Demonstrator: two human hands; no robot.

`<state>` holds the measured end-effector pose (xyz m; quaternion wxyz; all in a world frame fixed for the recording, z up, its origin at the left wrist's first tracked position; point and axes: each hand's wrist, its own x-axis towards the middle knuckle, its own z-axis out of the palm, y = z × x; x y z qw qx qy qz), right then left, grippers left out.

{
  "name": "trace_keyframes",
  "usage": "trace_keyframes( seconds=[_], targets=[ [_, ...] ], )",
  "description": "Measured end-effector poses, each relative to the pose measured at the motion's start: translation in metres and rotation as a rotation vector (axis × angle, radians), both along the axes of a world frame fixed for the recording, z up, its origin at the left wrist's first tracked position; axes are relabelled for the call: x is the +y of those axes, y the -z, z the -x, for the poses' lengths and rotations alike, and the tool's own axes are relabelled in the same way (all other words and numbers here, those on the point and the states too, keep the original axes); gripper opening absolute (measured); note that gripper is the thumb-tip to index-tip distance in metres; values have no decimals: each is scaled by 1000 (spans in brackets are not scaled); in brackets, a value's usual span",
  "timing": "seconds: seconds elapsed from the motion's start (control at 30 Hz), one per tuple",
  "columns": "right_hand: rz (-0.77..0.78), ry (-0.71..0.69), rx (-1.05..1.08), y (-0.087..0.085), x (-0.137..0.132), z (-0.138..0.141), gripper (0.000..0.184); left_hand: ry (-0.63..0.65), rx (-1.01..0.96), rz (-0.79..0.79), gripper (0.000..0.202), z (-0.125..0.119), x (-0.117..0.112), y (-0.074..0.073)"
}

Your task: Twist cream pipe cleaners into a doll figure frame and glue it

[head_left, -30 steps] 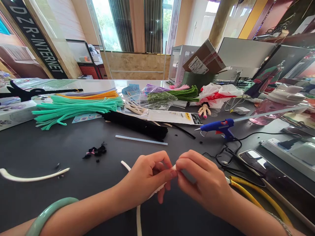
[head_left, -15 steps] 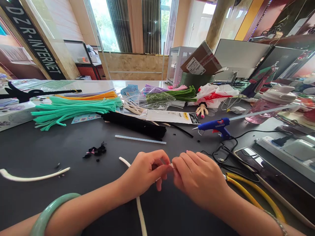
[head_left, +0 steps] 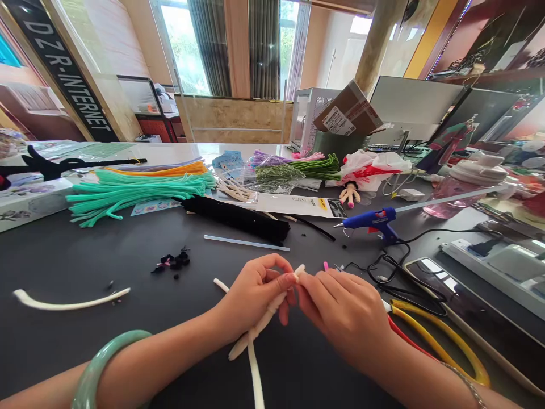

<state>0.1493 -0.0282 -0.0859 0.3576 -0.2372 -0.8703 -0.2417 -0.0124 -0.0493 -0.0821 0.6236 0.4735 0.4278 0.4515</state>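
Observation:
Between both hands is a cream pipe cleaner (head_left: 264, 322), bent and wound into a slim form that slants down to the left. My left hand (head_left: 259, 295) pinches it near its upper end, thumb against fingers. The fingertips of my right hand (head_left: 344, 307) are closed on the same end, touching the left thumb; what lies deeper in that hand is hidden. A small pink tip (head_left: 326, 266) shows just beyond the right knuckles. Under my left wrist a loose cream pipe cleaner (head_left: 256, 375) lies on the dark table (head_left: 183, 369), and another cream piece (head_left: 72, 305) rests at far left.
Behind the hands lie a black pipe cleaner bundle (head_left: 238, 220), a mint green bundle (head_left: 145, 193) and a clear glue stick (head_left: 247, 243). Black scraps (head_left: 174, 260) sit left. To the right are a blue glue gun (head_left: 370, 221), yellow-handled pliers (head_left: 447, 335), a phone (head_left: 477, 318) and a power strip (head_left: 489, 264).
The cream pipe cleaner form, mostly hidden before, now shows below my left hand, with its tip above the fingers. My right hand has turned slightly. The view has shifted a little.

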Motion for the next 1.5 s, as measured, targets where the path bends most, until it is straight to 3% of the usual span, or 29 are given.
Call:
trace_keyframes(
  seconds=[0.23,0.5,0.93,1.13,1.3,1.5],
  targets=[
    [321,-146,230,1,2,0,20,89,-275,30,30,2,3,6],
    [470,-169,325,-7,2,0,26,216,-454,68,29,4,3,7],
    [442,-313,233,-9,10,-8,25,521,-235,267,33,22,14,1],
    [463,-484,83,-8,11,-13,19,656,-153,376,34,24,15,0],
    [542,-613,117,-12,10,-13,16,662,-202,417,38,23,13,0],
    [626,-610,146,-13,8,-11,15,644,-206,384,41,23,14,-2]
  ],
)
